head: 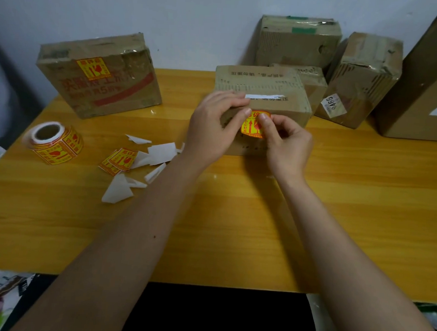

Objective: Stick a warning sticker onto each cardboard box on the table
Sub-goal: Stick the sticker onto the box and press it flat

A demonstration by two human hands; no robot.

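Stickers on a roll (53,142) lie near the left edge of the yellow wooden bench (234,229), and behind it a cardboard box (98,75) already carries a yellow warning sticker. Loose stickers (119,161) and white backing scraps (146,166) lie between the roll and the arms. At the middle of the bench, toward the far edge, the left hand (212,127) grips the top edge of the middle box (263,102) with curled fingers. The right hand (287,143) pinches the warning sticker (251,125) against the front face of this box. More boxes (358,79) stand at the far right corner.
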